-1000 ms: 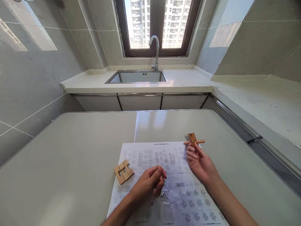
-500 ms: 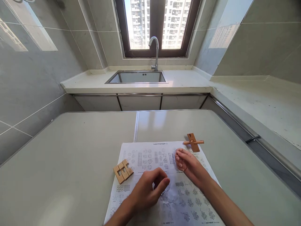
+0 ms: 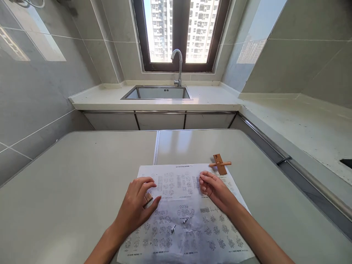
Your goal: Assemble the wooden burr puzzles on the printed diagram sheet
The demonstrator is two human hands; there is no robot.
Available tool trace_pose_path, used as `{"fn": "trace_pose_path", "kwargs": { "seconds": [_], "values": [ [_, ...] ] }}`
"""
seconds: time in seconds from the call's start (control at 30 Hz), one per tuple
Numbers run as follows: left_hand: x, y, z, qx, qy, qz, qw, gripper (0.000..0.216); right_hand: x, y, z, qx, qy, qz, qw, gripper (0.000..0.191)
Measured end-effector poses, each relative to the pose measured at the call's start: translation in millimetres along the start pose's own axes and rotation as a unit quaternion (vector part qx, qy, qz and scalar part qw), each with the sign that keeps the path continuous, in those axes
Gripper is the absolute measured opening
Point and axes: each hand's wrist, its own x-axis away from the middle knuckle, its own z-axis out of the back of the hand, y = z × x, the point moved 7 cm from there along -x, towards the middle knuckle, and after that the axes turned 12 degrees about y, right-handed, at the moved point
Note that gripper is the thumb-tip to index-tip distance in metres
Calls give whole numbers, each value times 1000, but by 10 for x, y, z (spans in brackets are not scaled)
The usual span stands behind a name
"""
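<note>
My left hand (image 3: pixel 139 200) reaches over a small wooden block piece (image 3: pixel 147 198) at the left edge of the printed sheet (image 3: pixel 176 205). Its thumb and fingers are apart around the wood; most of the piece is hidden under the hand, and I cannot tell whether they touch. Above the sheet's right side, my right hand (image 3: pixel 214 189) is closed, thumb and fingertips together. Whatever those fingers hold, if anything, is hidden. Just beyond that hand, a flat brown wooden strip (image 3: pixel 221 169) with a dark mark lies crossed with a thin wooden rod (image 3: pixel 227 163).
The sheet lies on a pale table (image 3: pixel 68 190) with a seam down its far half. Two small dark-and-white bits (image 3: pixel 173 229) show on the paper. Beyond the table stand a counter (image 3: pixel 96 97), a sink (image 3: pixel 154 99) and a tap (image 3: pixel 180 69) before a window.
My left hand has moved left and away from me, from the sheet's middle to the wooden block piece, and its fingers have spread. My right hand stays closed. The view has shifted slightly.
</note>
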Motion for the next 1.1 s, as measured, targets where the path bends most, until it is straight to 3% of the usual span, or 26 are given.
{"fn": "trace_pose_path", "kwargs": {
  "seconds": [0.2,0.33,0.5,0.77,1.1],
  "values": [
    [162,-274,-14,-48,-88,44,994,65,11,4,5,1,0,11,1000,29],
    [190,-331,-49,-56,-106,55,991,64,17,5,-2,-3,4,14,1000,30],
    [181,-361,-46,-76,-83,72,991,55,14,0,-7,-9,7,15,1000,30],
    [170,-444,8,-131,-29,111,985,65,-4,8,-2,-1,6,10,1000,33],
    [142,-426,30,-122,-4,108,987,54,21,-12,-27,2,-3,15,1000,30]
  ]
}}
